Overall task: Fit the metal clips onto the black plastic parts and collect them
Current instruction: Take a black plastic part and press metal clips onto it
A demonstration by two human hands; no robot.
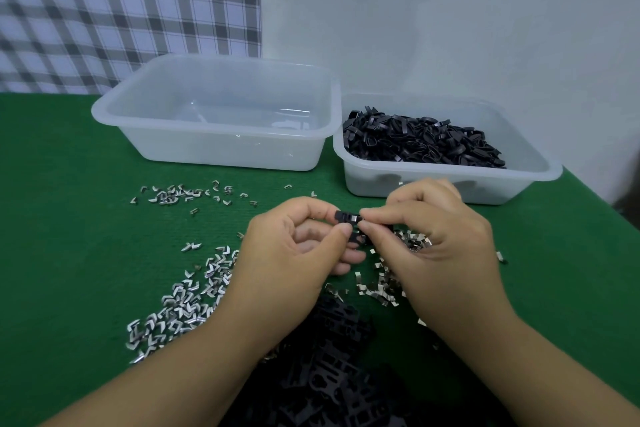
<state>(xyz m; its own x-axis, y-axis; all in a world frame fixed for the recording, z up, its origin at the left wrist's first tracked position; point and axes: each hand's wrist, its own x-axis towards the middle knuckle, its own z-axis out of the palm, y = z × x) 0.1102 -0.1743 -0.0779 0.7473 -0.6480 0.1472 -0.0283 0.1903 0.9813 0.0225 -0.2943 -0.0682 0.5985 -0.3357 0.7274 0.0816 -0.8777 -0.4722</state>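
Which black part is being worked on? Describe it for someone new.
On the green table, just before the right tub, the two hands meet. The left hand and right hand pinch one black part between them. Unlike the pile below, it is lifted and carries a shiny clip.

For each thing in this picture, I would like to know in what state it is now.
Left tub: open, almost empty.
Right tub: open, holds a heap of black parts.
Held black part: pinched by left hand and right hand, a metal clip on it.
Loose metal clips: scattered on the table.
Flat black parts: piled near the person.
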